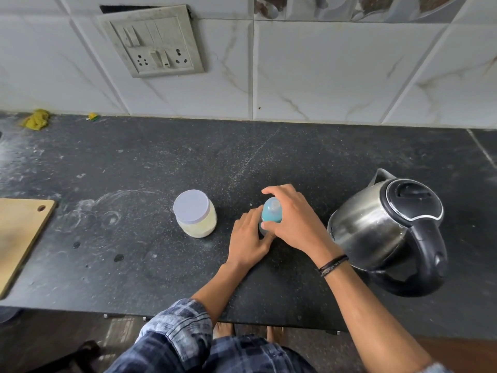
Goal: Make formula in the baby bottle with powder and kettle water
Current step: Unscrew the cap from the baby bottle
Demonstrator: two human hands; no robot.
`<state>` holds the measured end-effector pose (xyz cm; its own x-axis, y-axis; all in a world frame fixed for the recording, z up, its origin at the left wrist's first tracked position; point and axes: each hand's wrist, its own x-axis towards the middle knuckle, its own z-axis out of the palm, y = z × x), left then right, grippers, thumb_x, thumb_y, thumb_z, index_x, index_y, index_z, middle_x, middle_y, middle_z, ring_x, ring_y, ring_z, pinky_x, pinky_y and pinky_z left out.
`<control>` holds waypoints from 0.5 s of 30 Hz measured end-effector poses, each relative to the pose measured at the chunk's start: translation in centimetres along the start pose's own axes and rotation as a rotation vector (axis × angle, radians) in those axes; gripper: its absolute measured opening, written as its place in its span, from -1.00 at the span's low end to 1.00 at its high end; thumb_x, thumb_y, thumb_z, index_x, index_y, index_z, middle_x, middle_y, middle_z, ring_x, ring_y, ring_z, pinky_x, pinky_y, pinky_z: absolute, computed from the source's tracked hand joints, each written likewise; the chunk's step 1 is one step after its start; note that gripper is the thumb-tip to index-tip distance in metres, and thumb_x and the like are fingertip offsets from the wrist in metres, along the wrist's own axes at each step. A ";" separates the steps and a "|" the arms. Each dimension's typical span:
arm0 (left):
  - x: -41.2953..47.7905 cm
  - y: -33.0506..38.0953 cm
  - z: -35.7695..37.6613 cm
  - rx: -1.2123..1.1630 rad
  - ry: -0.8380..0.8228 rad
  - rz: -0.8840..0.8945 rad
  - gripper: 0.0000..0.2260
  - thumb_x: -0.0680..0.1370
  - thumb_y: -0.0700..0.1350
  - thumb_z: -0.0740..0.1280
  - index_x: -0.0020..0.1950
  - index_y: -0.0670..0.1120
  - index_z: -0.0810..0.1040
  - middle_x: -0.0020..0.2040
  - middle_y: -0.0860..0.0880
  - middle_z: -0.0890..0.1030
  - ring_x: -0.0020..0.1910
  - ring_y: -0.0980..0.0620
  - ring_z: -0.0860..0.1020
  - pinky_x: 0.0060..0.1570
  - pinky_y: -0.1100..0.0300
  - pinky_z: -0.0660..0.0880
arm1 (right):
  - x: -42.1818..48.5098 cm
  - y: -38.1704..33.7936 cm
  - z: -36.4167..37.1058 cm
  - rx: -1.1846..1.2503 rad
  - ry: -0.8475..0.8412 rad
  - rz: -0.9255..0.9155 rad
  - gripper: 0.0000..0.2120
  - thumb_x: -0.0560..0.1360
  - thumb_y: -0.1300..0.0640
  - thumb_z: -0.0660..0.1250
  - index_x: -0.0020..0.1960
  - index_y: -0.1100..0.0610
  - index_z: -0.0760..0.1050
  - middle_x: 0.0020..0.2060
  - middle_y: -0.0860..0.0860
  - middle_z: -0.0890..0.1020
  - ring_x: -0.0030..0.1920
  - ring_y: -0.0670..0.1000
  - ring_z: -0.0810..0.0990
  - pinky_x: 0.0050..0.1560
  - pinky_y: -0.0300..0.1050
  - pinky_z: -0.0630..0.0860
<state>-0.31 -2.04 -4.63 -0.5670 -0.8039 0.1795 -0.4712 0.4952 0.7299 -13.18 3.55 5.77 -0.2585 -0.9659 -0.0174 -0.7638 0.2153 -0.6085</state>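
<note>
between white-lidded powder jar and steel kettle, left hand grips the blue-topped baby bottle, right hand its top; black stone counter runs wide behind.

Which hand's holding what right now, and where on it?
Both hold the baby bottle, which stands on the counter. The left hand grips its lower body; the right hand grips the blue cap.

dusty black countertop, wooden cutting board at left edge, yellow cloth by wall, switch-socket panel on marble tiles
</note>
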 end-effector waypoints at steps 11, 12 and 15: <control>0.0 0.1 0.0 0.008 -0.002 -0.007 -0.50 0.54 0.20 0.20 0.43 0.04 0.41 0.14 0.09 0.57 0.02 0.07 0.48 0.08 0.01 0.42 | -0.2 -0.1 0.1 0.001 0.035 0.005 -0.40 0.45 0.11 0.55 0.42 -0.08 0.41 0.30 -0.11 0.46 0.26 -0.03 0.45 0.18 -0.05 0.53; 0.0 0.1 0.0 0.007 -0.002 -0.009 -0.49 0.53 0.21 0.20 0.43 0.03 0.42 0.13 0.09 0.57 0.02 0.07 0.47 0.08 0.02 0.42 | -0.2 -0.2 0.2 0.003 0.040 0.011 -0.44 0.47 0.10 0.53 0.41 -0.07 0.42 0.28 -0.11 0.47 0.26 -0.02 0.46 0.18 -0.03 0.53; 0.0 0.2 -0.1 0.013 -0.004 -0.004 -0.47 0.53 0.23 0.18 0.43 0.01 0.43 0.11 0.08 0.57 0.00 0.07 0.47 0.07 0.02 0.41 | -0.2 -0.2 0.2 0.016 0.026 0.011 -0.47 0.51 0.18 0.47 0.42 -0.07 0.42 0.28 -0.12 0.51 0.26 -0.01 0.47 0.19 -0.06 0.52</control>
<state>-0.30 -2.01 -4.42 -0.5678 -0.8047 0.1735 -0.4826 0.4962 0.7217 -12.87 3.63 5.68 -0.2828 -0.9592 -0.0037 -0.7511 0.2238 -0.6211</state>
